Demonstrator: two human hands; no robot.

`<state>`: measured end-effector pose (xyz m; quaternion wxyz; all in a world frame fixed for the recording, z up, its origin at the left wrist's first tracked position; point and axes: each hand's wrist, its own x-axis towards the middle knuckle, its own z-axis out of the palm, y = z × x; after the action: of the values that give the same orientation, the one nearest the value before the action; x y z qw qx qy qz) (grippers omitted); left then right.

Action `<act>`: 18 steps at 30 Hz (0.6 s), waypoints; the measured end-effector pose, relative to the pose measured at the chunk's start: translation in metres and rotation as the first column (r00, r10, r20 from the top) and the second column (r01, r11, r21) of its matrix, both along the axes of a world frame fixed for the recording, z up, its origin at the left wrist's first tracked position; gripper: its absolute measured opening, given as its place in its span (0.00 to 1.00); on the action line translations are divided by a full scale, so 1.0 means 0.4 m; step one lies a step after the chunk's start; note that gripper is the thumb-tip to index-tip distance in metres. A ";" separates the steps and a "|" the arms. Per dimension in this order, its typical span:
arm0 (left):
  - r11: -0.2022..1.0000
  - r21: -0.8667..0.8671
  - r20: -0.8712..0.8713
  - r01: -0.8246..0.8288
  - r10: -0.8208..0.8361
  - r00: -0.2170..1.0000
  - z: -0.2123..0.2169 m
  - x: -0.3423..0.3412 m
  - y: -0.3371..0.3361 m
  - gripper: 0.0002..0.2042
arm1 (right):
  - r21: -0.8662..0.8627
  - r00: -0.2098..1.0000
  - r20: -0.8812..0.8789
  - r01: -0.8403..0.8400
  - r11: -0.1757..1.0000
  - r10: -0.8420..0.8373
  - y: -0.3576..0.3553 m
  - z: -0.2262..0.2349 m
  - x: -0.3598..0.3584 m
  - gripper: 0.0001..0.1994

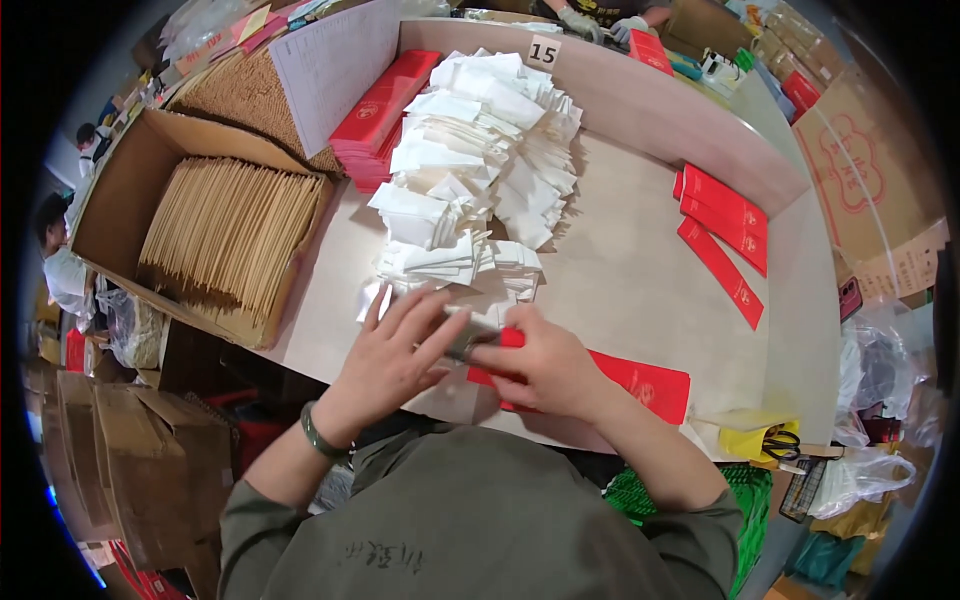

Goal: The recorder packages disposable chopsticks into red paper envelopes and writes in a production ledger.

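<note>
My right hand (540, 362) is closed round a small object with a greyish body and a red end; its kind is mostly hidden by the fingers. Opposite it, my left hand (398, 352) has its fingers stretched out and spread, close against the object's grey part. Just beyond both hands lies a large heap of small white paper packets (430, 262), partly in stacked rows. Flat red envelopes (650, 388) lie at the table's near edge, partly under my right hand and wrist.
At left stands a cardboard box (290, 285) of upright brown envelopes. Behind it rise a red envelope stack (380, 112) and a printed sheet (325, 70). Loose red envelopes (725, 218) lie right. Low boards (690, 130) edge the table; a co-worker's gloved hands (580, 22) show beyond.
</note>
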<state>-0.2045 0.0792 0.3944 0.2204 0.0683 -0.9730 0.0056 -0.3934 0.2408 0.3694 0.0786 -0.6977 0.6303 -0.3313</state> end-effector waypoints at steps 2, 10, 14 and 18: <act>0.993 0.077 0.259 0.084 -0.101 0.960 -0.038 -0.004 -0.026 0.27 | 0.045 0.997 -0.022 -0.076 0.996 0.077 -0.018 0.031 0.023 0.09; 0.704 0.635 0.290 -0.318 0.164 0.943 -0.083 0.042 -0.077 0.17 | 0.030 0.883 -0.380 0.308 0.951 -0.274 0.090 0.008 -0.350 0.08; 0.126 0.961 0.268 -0.245 -0.220 0.938 -0.128 0.053 0.007 0.20 | 0.280 0.972 -0.216 0.155 0.947 -0.095 0.137 -0.017 -0.168 0.17; 0.214 0.977 0.096 0.024 -0.531 0.842 -0.125 -0.038 0.120 0.18 | 0.414 0.970 -0.199 -0.045 0.909 0.139 0.127 -0.062 -0.087 0.18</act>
<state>-0.2199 0.1273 0.3442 -0.0807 0.0021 -0.7922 -0.6049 -0.4282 0.2915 0.3444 0.1660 -0.7280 0.6562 -0.1083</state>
